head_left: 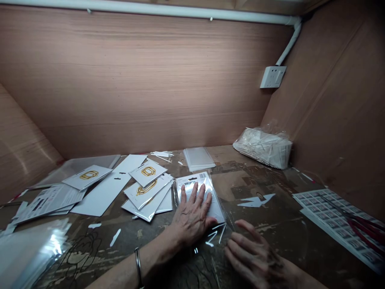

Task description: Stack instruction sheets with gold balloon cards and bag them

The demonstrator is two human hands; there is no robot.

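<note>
My left hand [192,214] lies flat, fingers spread, pressing on a white card in a clear plastic sleeve [197,182] on the worktop. My right hand [255,257] rests just right of it, fingers stretched out and apart over the sleeve's clear lower end [218,235], holding nothing I can make out. A metal bangle [138,267] sits on my left wrist. Left of the sleeve lies a fanned pile of packed cards with gold oval pieces [148,188].
More white cards [102,192] and one gold-piece card [88,176] lie at the left. Clear sleeves are stacked at the back [198,158] and front left [27,249]. A bagged white bundle [264,146], sticker sheets [333,212] and a wall socket [272,76] are on the right.
</note>
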